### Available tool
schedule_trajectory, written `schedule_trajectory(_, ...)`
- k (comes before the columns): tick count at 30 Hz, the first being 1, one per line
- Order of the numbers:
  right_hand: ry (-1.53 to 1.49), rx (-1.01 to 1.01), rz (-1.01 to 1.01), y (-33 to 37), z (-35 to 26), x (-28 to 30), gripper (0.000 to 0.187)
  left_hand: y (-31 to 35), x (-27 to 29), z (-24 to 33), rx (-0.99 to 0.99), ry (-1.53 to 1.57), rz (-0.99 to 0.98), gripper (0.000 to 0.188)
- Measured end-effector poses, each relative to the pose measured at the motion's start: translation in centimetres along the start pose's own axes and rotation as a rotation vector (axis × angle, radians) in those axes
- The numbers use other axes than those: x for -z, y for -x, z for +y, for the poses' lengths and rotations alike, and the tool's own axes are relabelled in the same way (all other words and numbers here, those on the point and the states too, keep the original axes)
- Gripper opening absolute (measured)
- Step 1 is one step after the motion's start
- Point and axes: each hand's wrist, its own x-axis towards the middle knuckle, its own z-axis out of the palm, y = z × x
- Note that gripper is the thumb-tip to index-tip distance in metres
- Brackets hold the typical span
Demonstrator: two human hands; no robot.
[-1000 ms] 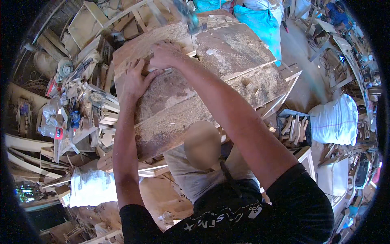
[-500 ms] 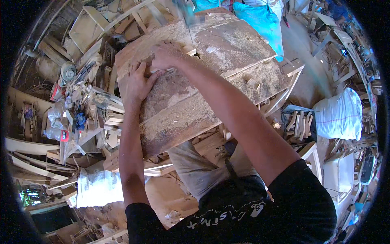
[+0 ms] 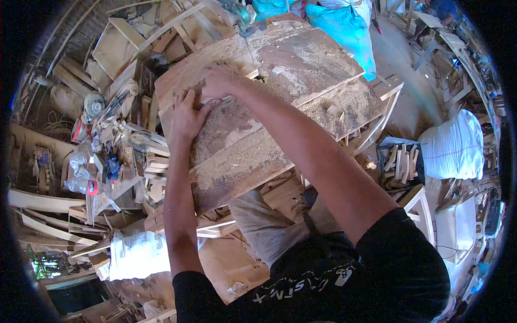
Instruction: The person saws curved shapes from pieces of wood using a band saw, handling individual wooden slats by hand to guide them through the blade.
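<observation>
A wooden work table (image 3: 301,59) dusted with sawdust stands before me, and a thin upright saw blade (image 3: 249,49) comes down to it from a machine part. My right hand (image 3: 223,83) is closed, knuckles up, over a piece of wood (image 3: 252,74). The pale end of that wood shows between the hand and the blade. Close by on the left, my left hand (image 3: 189,116) has its fingers bent and its thumb pointing toward the right hand. It seems to grip the same wood, most of which the hands hide.
Offcuts and frames (image 3: 116,46) pile up at the left, near a plastic bottle (image 3: 83,186). Blue sacks (image 3: 344,32) stand behind the table. On the right are a crate of wood pieces (image 3: 401,161) and a white sack (image 3: 452,145).
The hands stay close together at nearly the same place on the table. The whole view has shifted slightly, and more of the greenish machine part above the blade shows.
</observation>
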Motion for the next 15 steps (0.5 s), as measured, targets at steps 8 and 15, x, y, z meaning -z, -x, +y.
schedule_trajectory(8, 0.050, 0.027, 0.026, -0.8, 0.6, -0.3, 0.071, -0.1, -0.2, -0.1, -0.013, -0.114, 0.026, 0.066)
schedule_trajectory(15, 0.006, 0.038, 0.028, -0.1, -0.6, -0.8, 0.067, 1.0, 0.4, -0.1, 0.033, 0.095, -0.007, 0.055)
